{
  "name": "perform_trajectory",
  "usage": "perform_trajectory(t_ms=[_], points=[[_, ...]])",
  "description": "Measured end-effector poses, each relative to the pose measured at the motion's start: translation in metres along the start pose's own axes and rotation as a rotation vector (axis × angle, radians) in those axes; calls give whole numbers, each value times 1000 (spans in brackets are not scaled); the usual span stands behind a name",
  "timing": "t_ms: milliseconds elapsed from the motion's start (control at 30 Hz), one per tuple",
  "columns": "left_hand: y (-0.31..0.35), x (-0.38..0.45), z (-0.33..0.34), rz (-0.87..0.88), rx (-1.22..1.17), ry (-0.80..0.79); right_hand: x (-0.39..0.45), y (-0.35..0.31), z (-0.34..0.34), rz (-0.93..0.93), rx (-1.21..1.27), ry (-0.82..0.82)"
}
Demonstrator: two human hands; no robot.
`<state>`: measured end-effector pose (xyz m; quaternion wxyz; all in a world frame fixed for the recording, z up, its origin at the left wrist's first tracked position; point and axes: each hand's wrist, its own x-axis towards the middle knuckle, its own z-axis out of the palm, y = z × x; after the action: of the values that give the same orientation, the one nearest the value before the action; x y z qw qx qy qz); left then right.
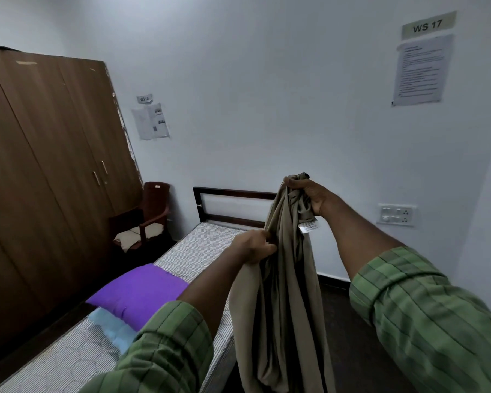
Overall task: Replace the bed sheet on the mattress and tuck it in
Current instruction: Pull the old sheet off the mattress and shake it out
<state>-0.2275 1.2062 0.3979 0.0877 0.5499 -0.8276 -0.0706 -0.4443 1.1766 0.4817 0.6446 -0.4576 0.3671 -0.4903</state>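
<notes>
Held bunched above the bedside: an olive-brown bed sheet [278,293], gripped at its top by the right hand [309,195] and pinched lower along a fold by the left hand [254,246], its length hanging beside the bare quilted mattress [204,245]. Apparently at the unfolding stage, with nothing spread or tucked yet. Next, likely, finding an edge or corner and shaking the cloth open over the mattress, where a purple pillow [138,293] and a light blue cloth [112,326] lie in the way.
</notes>
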Motion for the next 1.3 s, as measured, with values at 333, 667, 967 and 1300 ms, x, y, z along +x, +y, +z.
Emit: perform_trajectory(t_ms=[333, 667, 967, 1300], points=[[-29, 5, -8, -221, -362, 387, 2, -15, -27, 2, -257, -22], [-26, 12, -40, -553, -730, 877, -1, -4, -44, 2, -405, 21], [-48, 13, -54, -486, -775, 863, -4, -7, -40, -46, -95, 67], [-28, -15, -39, -93, -174, 407, 14, 14, -3, 6, -96, 84]])
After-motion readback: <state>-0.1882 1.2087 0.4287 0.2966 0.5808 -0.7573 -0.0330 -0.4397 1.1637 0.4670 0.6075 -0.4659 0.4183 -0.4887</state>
